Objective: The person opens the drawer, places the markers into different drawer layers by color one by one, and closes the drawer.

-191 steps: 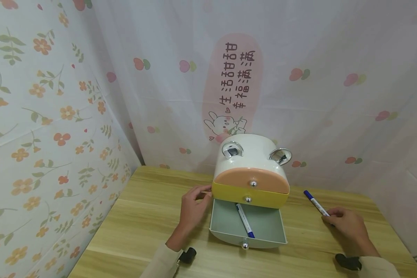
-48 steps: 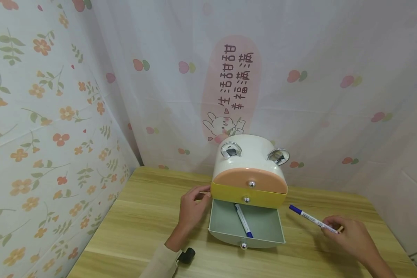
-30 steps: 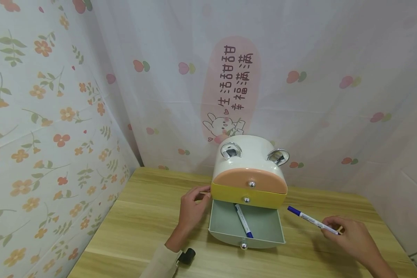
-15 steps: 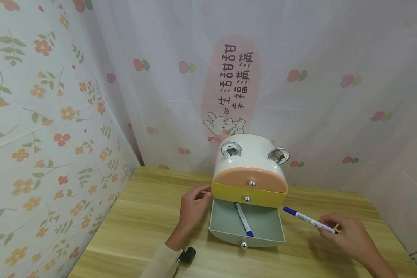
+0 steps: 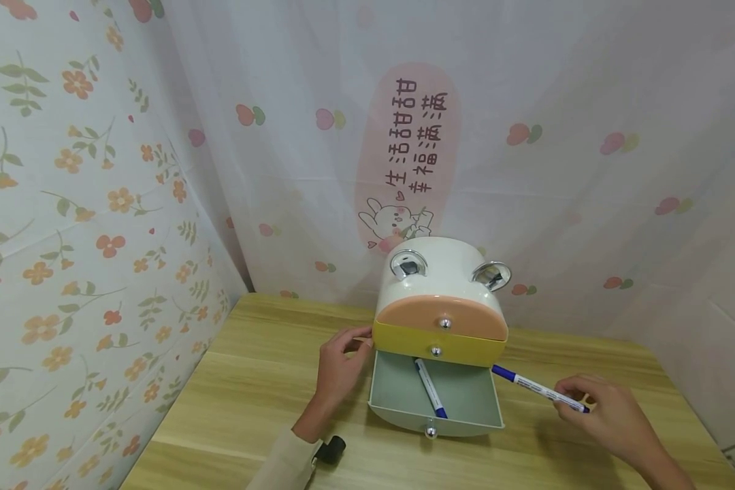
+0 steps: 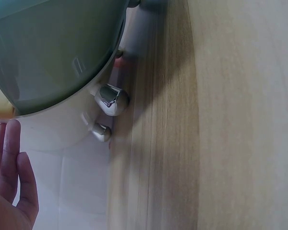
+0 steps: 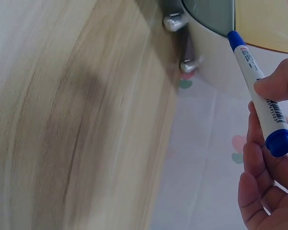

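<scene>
My right hand (image 5: 609,412) pinches a white marker (image 5: 542,390) with blue ends between thumb and fingers, held above the table just right of the drawer box. The blue cap of this marker (image 7: 257,81) points at the box in the right wrist view. My left hand (image 5: 341,364) touches the left side of the white drawer box (image 5: 441,265) with fairly straight fingers (image 6: 10,143). The box has an orange top drawer (image 5: 416,316), a yellow middle drawer (image 5: 404,340) and a pulled-out green bottom drawer (image 5: 398,388). A second blue-and-white marker (image 5: 431,388) lies slantwise inside the green drawer.
The box stands on a wooden table (image 5: 251,381), near a patterned curtain (image 5: 306,204) at the back. A flowered cloth (image 5: 86,272) hangs at the left. Silver feet (image 6: 112,99) lift the box off the table. Each drawer has a round silver knob (image 5: 431,432).
My right hand has lifted the marker off the table, turned it flatter and brought it left, close to the box. The left hand, the box and the other marker have stayed put.
</scene>
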`<action>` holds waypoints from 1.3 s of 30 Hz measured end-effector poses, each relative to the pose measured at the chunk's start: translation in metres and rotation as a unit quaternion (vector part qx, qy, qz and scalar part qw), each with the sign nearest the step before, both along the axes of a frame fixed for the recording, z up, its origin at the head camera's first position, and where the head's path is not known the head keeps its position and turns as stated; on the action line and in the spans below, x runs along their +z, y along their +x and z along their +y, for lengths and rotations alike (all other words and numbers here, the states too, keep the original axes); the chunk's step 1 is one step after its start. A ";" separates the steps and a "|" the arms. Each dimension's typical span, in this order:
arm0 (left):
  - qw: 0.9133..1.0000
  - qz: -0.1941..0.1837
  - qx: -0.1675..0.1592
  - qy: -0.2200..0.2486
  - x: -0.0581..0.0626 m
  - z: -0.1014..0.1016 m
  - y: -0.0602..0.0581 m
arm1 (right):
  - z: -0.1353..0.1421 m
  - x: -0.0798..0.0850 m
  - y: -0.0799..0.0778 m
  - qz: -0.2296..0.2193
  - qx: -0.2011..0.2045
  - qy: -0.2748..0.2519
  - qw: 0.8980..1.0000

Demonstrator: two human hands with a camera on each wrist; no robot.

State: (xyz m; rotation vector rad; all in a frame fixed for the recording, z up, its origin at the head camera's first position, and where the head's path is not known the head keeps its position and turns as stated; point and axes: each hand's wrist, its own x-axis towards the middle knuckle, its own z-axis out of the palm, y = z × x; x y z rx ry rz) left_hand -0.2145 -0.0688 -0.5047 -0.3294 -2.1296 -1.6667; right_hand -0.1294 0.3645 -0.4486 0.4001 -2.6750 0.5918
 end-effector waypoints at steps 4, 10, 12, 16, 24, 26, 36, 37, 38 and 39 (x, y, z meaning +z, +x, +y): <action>1.000 0.005 0.001 0.000 0.000 0.001 0.000 | 0.000 0.002 0.001 -0.006 -0.001 0.002 1.000; 1.000 0.022 0.001 0.002 0.001 0.001 0.001 | 0.000 0.004 0.001 0.010 0.011 0.004 1.000; 1.000 0.019 0.002 0.002 0.001 0.001 0.002 | -0.002 0.004 0.001 0.018 0.018 0.005 1.000; 1.000 0.008 0.002 0.000 0.001 0.001 0.002 | -0.005 0.005 0.002 0.025 0.024 0.008 0.999; 1.000 0.007 0.004 0.001 0.003 0.001 0.003 | -0.016 0.010 0.001 0.018 0.020 0.005 1.000; 1.000 0.009 0.004 0.001 0.003 0.001 0.003 | -0.019 0.010 0.001 0.019 0.023 0.005 1.000; 1.000 0.000 -0.005 0.006 0.003 0.000 0.001 | -0.030 0.009 -0.003 0.047 0.060 -0.001 0.997; 1.000 -0.004 -0.004 0.006 0.003 0.000 0.001 | -0.031 0.010 -0.004 0.048 0.060 -0.001 0.997; 1.000 -0.008 -0.004 0.006 0.003 0.000 0.001 | -0.032 0.010 -0.004 0.048 0.060 -0.001 0.997; 1.000 -0.011 -0.003 0.006 0.002 0.000 0.002 | -0.033 0.010 -0.004 0.048 0.061 0.000 0.997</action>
